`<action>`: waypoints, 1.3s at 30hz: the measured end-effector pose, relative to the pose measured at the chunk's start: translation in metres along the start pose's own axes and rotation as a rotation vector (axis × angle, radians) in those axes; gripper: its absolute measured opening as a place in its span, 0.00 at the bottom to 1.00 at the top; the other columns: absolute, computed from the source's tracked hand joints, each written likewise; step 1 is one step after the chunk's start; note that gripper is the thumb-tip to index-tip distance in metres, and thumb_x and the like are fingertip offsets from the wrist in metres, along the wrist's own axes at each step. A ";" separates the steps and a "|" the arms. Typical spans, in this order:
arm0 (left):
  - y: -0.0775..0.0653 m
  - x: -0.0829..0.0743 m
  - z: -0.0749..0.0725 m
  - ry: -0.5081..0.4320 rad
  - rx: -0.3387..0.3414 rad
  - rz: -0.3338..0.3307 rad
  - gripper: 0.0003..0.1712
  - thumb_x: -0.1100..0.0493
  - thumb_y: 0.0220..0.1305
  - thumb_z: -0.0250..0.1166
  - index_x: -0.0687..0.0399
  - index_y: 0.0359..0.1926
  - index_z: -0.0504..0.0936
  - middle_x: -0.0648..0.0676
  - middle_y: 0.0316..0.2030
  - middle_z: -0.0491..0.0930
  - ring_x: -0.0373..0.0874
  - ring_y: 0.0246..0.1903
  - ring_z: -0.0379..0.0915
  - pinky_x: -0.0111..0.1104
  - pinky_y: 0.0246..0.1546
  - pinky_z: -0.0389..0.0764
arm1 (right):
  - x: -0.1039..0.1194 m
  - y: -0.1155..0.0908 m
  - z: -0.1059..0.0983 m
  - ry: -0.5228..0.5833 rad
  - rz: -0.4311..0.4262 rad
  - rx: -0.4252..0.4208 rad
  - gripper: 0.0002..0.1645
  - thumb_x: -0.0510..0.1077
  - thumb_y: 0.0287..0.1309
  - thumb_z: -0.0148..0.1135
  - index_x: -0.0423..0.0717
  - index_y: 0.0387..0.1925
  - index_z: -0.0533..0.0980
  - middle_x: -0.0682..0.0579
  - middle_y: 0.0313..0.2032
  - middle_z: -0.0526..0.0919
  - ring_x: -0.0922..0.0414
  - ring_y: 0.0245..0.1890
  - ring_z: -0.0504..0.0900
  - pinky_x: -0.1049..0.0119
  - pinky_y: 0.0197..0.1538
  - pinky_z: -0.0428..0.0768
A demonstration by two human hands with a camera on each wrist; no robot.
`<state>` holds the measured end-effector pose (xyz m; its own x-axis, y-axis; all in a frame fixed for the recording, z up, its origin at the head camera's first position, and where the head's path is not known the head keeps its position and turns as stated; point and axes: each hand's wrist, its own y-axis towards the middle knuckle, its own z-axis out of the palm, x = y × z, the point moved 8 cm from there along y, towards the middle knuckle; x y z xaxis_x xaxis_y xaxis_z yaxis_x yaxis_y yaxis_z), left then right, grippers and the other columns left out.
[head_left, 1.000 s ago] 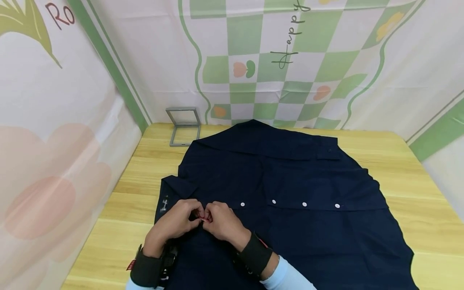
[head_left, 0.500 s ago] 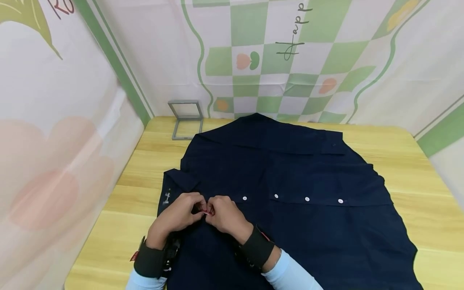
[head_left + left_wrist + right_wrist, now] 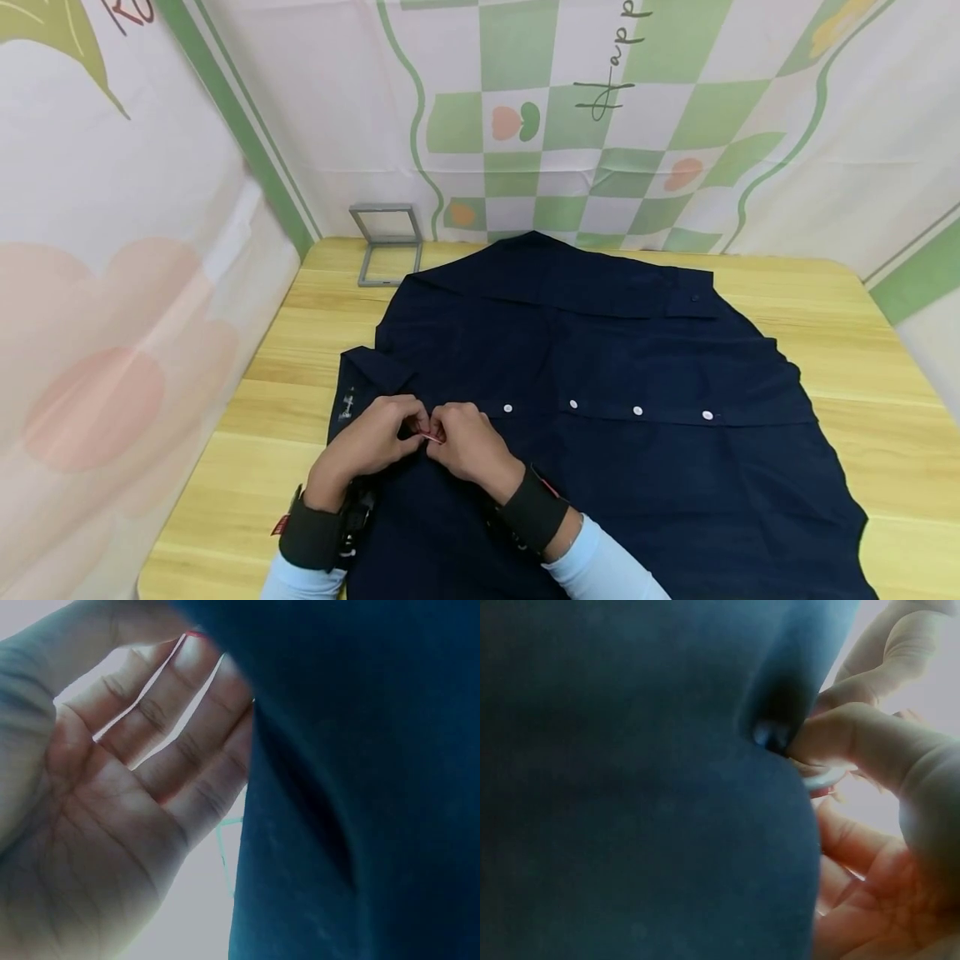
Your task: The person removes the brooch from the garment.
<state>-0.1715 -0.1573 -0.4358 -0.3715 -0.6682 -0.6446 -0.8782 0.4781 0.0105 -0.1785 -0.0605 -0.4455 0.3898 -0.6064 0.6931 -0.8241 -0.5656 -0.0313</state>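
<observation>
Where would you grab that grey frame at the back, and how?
Probably pinch the grey frame by the top bar of its raised half, from above. That half stands up off the table, while the other lies flat, with the shirt crowding its near right corner.

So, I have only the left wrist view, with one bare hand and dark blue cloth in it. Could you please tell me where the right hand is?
Observer: In the head view, the right hand is close beside the left hand, over the navy blue cloth shirt, and their fingertips are touching or nearly so.

Operator: Thank you. Is there something in the grip of this right hand?

Observer: Yes, the right wrist view shows a small pale piece with a rounded edge at its thumb tip; I cannot tell whether it is a button.

Operator: And which buttons can be seen on the front of the shirt?

Observer: Four round white buttons lie in a row to the right of both hands.
</observation>
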 end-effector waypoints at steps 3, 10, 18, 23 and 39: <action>0.000 0.001 0.000 0.002 0.001 -0.003 0.08 0.68 0.57 0.69 0.50 0.32 0.81 0.46 0.32 0.79 0.37 0.34 0.76 0.29 0.36 0.79 | 0.001 0.000 0.000 -0.008 -0.004 0.002 0.08 0.34 0.53 0.64 0.48 0.24 0.75 0.57 0.21 0.69 0.64 0.18 0.65 0.74 0.23 0.65; 0.001 0.000 -0.003 -0.012 -0.010 0.008 0.07 0.68 0.58 0.68 0.51 0.32 0.82 0.47 0.33 0.80 0.38 0.35 0.77 0.30 0.38 0.80 | 0.001 0.002 -0.001 -0.037 -0.008 -0.010 0.09 0.35 0.54 0.64 0.49 0.24 0.76 0.57 0.21 0.69 0.64 0.18 0.65 0.74 0.23 0.65; 0.003 -0.002 -0.004 -0.011 -0.008 0.002 0.07 0.68 0.58 0.68 0.52 0.32 0.82 0.47 0.33 0.80 0.38 0.35 0.77 0.30 0.37 0.80 | 0.002 0.002 -0.003 -0.050 -0.014 -0.011 0.09 0.35 0.55 0.64 0.49 0.24 0.75 0.57 0.21 0.69 0.64 0.18 0.65 0.74 0.23 0.65; 0.002 -0.001 -0.002 -0.012 -0.002 -0.002 0.07 0.68 0.58 0.68 0.52 0.32 0.82 0.47 0.32 0.80 0.38 0.34 0.77 0.30 0.37 0.80 | 0.002 0.001 -0.001 -0.048 -0.016 -0.007 0.10 0.34 0.55 0.64 0.49 0.23 0.75 0.57 0.21 0.69 0.65 0.18 0.65 0.74 0.22 0.66; 0.001 -0.003 -0.003 0.006 -0.020 0.010 0.07 0.67 0.57 0.70 0.51 0.31 0.83 0.47 0.32 0.82 0.36 0.33 0.78 0.30 0.36 0.81 | 0.002 0.001 0.002 -0.084 -0.019 0.006 0.10 0.35 0.56 0.63 0.49 0.23 0.74 0.57 0.22 0.68 0.65 0.17 0.64 0.74 0.22 0.65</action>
<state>-0.1722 -0.1566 -0.4311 -0.3820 -0.6672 -0.6395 -0.8804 0.4732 0.0321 -0.1778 -0.0631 -0.4455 0.4388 -0.6404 0.6304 -0.8140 -0.5804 -0.0229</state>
